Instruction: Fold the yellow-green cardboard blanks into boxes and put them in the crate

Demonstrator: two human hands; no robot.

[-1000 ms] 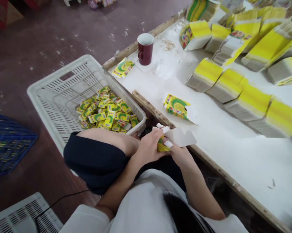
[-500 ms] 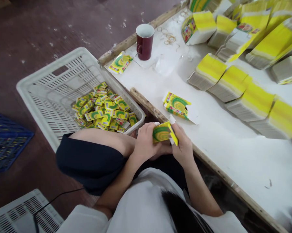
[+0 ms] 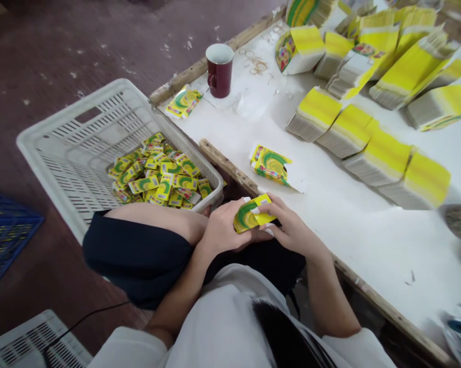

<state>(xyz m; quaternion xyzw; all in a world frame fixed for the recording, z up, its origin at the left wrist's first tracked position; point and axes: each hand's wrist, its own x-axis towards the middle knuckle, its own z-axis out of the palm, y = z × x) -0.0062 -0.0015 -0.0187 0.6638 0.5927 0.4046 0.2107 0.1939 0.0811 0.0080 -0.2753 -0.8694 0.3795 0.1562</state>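
Note:
My left hand [image 3: 223, 228] is closed around a small yellow and green cardboard box [image 3: 245, 216], held above my lap beside the table edge. My right hand [image 3: 287, 225] grips the box's right end, its fingers on a yellow flap and its thumb below. White coverings show on some fingertips. On the table just beyond lies a flattened yellow and green carton [image 3: 271, 164] with an open end. Left of my hands, a white plastic crate [image 3: 77, 148] holds a heap of small boxes [image 3: 163, 186] of the same pattern.
A maroon mug [image 3: 220, 71] stands near the table's far left edge, by another carton [image 3: 183, 101] and loose rubber bands [image 3: 256, 65]. Stacks of flat yellow cartons [image 3: 353, 130] fill the back right. A wooden strip [image 3: 228, 163] edges the white table. A blue crate [image 3: 8, 230] sits at left.
My right hand has shifted from the side of the box onto its end flap, which now lies flatter against the box. My view has moved slightly to the right.

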